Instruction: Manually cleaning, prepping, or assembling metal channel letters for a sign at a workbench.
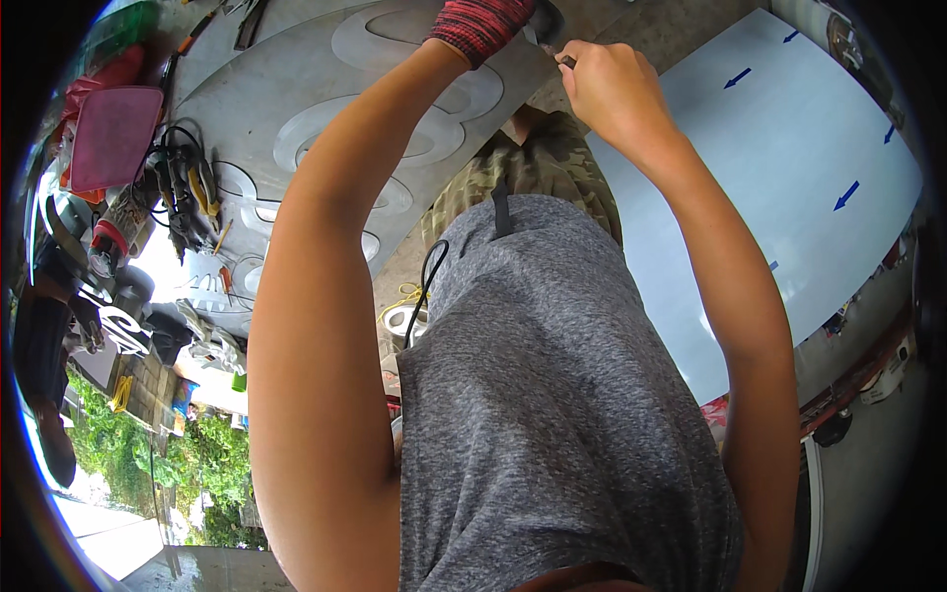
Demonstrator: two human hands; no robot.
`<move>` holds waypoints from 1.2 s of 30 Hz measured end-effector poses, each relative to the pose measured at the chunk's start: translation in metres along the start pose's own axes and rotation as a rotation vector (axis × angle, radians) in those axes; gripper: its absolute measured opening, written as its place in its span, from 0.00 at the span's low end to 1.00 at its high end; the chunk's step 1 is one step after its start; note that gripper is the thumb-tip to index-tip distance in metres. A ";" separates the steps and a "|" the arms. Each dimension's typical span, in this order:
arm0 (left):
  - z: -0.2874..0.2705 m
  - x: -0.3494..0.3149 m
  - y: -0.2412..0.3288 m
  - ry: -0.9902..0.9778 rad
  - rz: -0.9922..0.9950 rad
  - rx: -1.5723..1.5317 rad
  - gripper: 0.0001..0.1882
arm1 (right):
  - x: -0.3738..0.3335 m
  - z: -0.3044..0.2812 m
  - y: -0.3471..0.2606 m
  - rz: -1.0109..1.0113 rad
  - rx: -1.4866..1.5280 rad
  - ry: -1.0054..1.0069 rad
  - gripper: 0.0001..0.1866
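Observation:
At the top edge my left hand [481,28], in a red and black knit glove, is closed, its fingers partly cut off by the picture's edge. Just beside it is a dark rounded piece [546,20]; whether the glove grips it I cannot make out. My bare right hand [614,87] is closed in a pinch around a small tool [565,60] with a dark handle, its metal end pointing to the dark piece. Under my left forearm lies a grey metal sheet [326,74] marked with shiny curved bands and rings.
On the right stands a large pale blue-white panel [691,168] with dark blue arrows. Pliers and black-handled tools [182,187] lie on the left beside a pink plastic tray [116,138]. Yellow cord [402,293] shows low beside my shirt.

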State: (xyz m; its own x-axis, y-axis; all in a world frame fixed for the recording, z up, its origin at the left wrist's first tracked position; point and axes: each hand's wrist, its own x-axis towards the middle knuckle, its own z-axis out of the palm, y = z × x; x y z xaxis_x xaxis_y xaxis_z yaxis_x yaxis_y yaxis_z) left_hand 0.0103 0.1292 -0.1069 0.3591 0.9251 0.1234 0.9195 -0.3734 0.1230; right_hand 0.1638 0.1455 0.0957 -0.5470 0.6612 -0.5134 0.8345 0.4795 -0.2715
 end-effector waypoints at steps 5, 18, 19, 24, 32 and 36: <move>-0.013 0.004 0.001 -0.074 -0.042 -0.095 0.12 | -0.001 0.001 0.000 0.027 0.027 0.043 0.09; -0.003 0.006 -0.003 -0.018 0.015 -0.139 0.10 | -0.001 0.005 0.002 0.076 0.015 0.023 0.08; -0.004 0.007 0.000 -0.015 0.011 -0.140 0.10 | -0.001 0.005 0.002 0.074 0.011 0.022 0.08; 0.005 0.008 -0.002 0.065 0.107 -0.060 0.09 | -0.001 0.006 0.005 0.040 0.021 0.059 0.08; 0.005 0.011 -0.002 0.004 0.063 -0.129 0.08 | -0.002 -0.004 -0.001 0.078 0.069 0.037 0.08; 0.002 0.012 -0.006 0.052 0.131 -0.189 0.09 | -0.002 -0.006 -0.001 0.108 0.088 0.022 0.07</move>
State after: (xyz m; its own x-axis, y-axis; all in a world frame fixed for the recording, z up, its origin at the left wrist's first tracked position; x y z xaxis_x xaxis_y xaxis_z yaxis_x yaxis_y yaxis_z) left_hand 0.0090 0.1426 -0.1083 0.4604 0.8649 0.2002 0.8174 -0.5009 0.2844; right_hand 0.1633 0.1472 0.1019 -0.4546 0.7193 -0.5254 0.8905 0.3533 -0.2868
